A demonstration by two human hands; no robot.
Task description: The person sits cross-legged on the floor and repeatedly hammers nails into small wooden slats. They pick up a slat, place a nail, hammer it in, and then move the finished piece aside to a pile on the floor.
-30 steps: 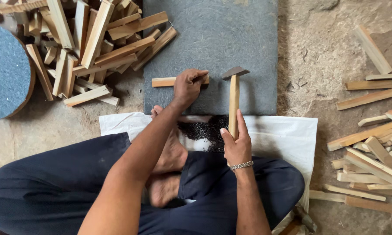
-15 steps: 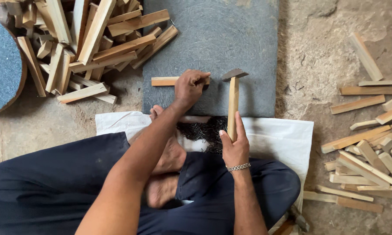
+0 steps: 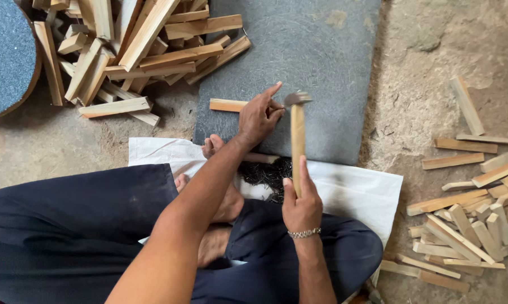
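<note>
The hammer [image 3: 297, 135] has a pale, smooth wooden handle and a dull grey metal head. It lies over a matt grey slab [image 3: 316, 50] with a rough, swirl-marked face. On that slab rests a light raw wooden strip [image 3: 227, 104]. Left of the slab, a heap of unfinished wooden pieces [image 3: 135, 50]; below it, white cloth [image 3: 355, 194], slightly creased; right of it, coarse sandy floor [image 3: 434, 67]
</note>
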